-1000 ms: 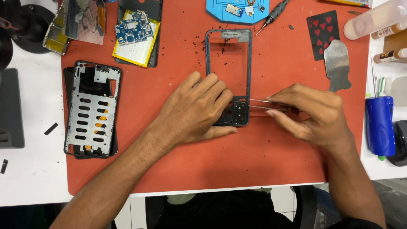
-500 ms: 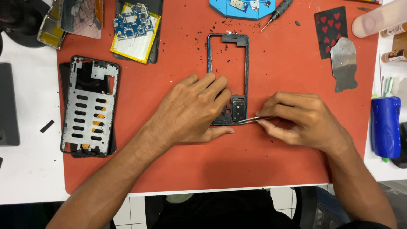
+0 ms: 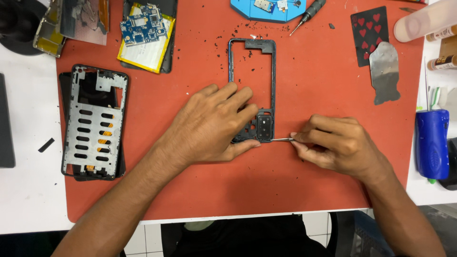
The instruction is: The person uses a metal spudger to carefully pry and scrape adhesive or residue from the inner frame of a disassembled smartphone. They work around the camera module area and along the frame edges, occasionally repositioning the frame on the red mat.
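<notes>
A dark phone frame (image 3: pixel 252 85) is pinned flat on the red mat (image 3: pixel 304 185) by the left hand (image 3: pixel 209 126), fingers spread apart over its lower end, while thin metal tweezers (image 3: pixel 281 139) are pinched shut-tight in the right hand (image 3: pixel 335 147), tip touching the frame's camera block. Left of the frame lie a metal midplate (image 3: pixel 95 123) and a yellow battery with blue circuit board (image 3: pixel 145 35); right of it a playing card (image 3: pixel 369 33), a metal pry plate (image 3: pixel 384 71) and a blue bottle (image 3: pixel 432 143) on the worktop. The frame's lower left corner is hidden under the left hand, the blue tray (image 3: pixel 266 8) above is cut off.
</notes>
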